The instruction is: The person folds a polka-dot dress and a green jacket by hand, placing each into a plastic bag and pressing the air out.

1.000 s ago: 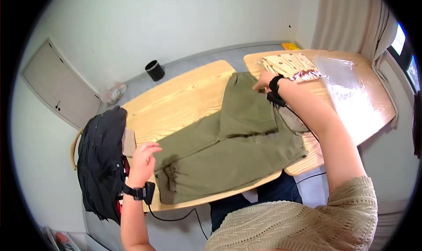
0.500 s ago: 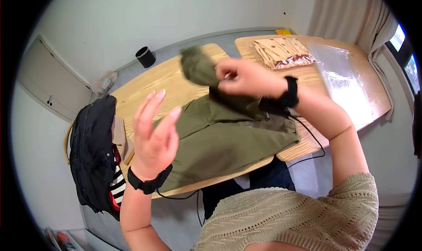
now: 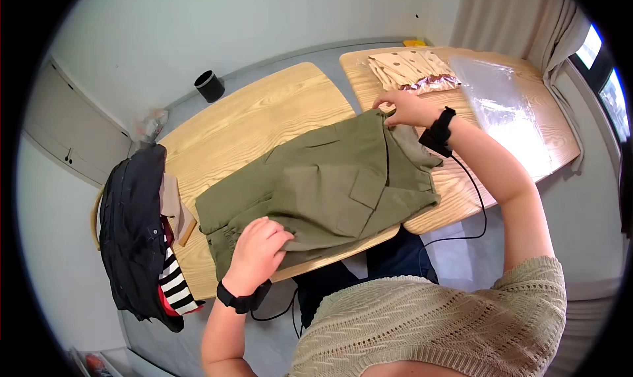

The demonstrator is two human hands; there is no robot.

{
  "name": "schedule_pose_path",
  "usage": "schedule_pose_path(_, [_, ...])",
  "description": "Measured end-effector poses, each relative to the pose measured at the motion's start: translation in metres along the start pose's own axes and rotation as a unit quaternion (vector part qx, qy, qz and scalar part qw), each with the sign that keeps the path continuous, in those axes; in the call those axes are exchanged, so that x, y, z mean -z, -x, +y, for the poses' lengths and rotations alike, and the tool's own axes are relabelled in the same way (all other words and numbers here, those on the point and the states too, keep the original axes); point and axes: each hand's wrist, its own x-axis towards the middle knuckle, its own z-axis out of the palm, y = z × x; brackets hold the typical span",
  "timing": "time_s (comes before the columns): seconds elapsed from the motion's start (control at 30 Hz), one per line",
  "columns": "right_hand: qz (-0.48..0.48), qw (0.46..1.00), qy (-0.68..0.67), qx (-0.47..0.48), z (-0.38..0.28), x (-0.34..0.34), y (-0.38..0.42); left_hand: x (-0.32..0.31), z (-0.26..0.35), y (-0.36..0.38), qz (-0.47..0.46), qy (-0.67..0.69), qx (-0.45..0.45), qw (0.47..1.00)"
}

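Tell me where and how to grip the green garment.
Best, I'd judge, at both ends of the green garment: right hand from the right at the far corner, left hand from the left at the gathered part. It lies long, flat and layered, so pinch through all layers.

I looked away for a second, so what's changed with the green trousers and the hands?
The raised, bunched part of the green trousers has come down. The right hand has moved right, to their far corner; the left hand has come down onto them. The polka-dot cloth, clear bag and black jacket stayed put.
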Motion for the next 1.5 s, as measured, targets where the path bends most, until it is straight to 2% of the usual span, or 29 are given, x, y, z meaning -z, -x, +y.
schedule_pose_path(0.03, [-0.022,0.999,-0.035,-0.022,0.005,-0.003,-0.002,0.007,0.009,-0.002,0.012,0.031,-0.01,0.999])
schedule_pose_path(0.27, [-0.106,0.991,-0.086,0.016,0.034,-0.025,-0.019,0.054,0.055,-0.003,0.063,0.138,-0.097,0.984])
schedule_pose_path(0.33, [-0.089,0.992,-0.08,0.041,0.048,-0.029,-0.021,0.064,0.059,0.0,0.067,0.165,-0.11,0.978])
schedule_pose_path(0.37, [-0.07,0.993,-0.072,0.064,0.054,-0.031,-0.021,0.069,0.061,0.003,0.067,0.192,-0.084,0.975])
schedule_pose_path(0.43, [-0.062,0.994,-0.079,0.047,0.065,-0.032,-0.024,0.077,0.062,0.011,0.078,0.265,-0.01,0.961])
schedule_pose_path(0.47, [-0.055,0.994,-0.085,0.03,0.068,-0.032,-0.024,0.084,0.057,0.015,0.08,0.234,0.016,0.969])
schedule_pose_path(0.53, [-0.065,0.994,-0.086,0.005,0.066,-0.029,-0.023,0.084,0.04,0.025,0.169,0.22,0.11,0.954])
schedule_pose_path(0.6, [-0.063,0.994,-0.081,-0.025,0.07,-0.03,-0.025,0.076,0.014,0.02,0.268,0.329,0.234,0.875])
schedule_pose_path(0.67, [-0.071,0.993,-0.085,-0.048,0.071,-0.03,-0.028,0.071,-0.035,0.013,0.31,0.469,0.308,0.768])
schedule_pose_path(0.73, [-0.077,0.99,-0.089,-0.07,0.068,-0.03,-0.029,0.047,-0.104,0.034,0.289,0.484,0.364,0.742])
schedule_pose_path(0.77, [-0.079,0.99,-0.085,-0.082,0.063,-0.028,-0.028,0.027,-0.136,0.05,0.257,0.447,0.376,0.77])
schedule_pose_path(0.8, [-0.079,0.989,-0.081,-0.094,0.06,-0.027,-0.029,0.028,-0.138,0.054,0.159,0.343,0.507,0.774])
schedule_pose_path(0.87, [-0.082,0.987,-0.095,-0.101,0.062,-0.027,-0.031,0.006,-0.146,0.062,0.147,0.387,0.489,0.768])
schedule_pose_path(0.93, [-0.091,0.988,-0.076,-0.101,0.062,-0.026,-0.033,0.006,-0.144,0.061,0.136,0.366,0.513,0.765])
schedule_pose_path(1.0, [-0.091,0.99,-0.067,-0.088,0.07,-0.032,-0.038,0.012,-0.138,0.055,0.228,0.396,0.406,0.792])
schedule_pose_path(1.13, [-0.079,0.993,-0.012,-0.089,0.079,-0.038,-0.047,0.022,-0.144,0.053,0.258,0.383,0.399,0.792])
schedule_pose_path(1.33, [-0.092,0.989,0.022,-0.114,0.07,-0.035,-0.05,-0.012,-0.18,0.057,0.121,0.28,0.461,0.833])
schedule_pose_path(1.43, [-0.079,0.99,0.025,-0.112,0.071,-0.038,-0.051,-0.014,-0.185,0.057,0.135,0.322,0.467,0.812])
schedule_pose_path(1.5, [-0.073,0.99,0.049,-0.108,0.068,-0.04,-0.052,-0.009,-0.18,0.054,0.127,0.304,0.48,0.813])
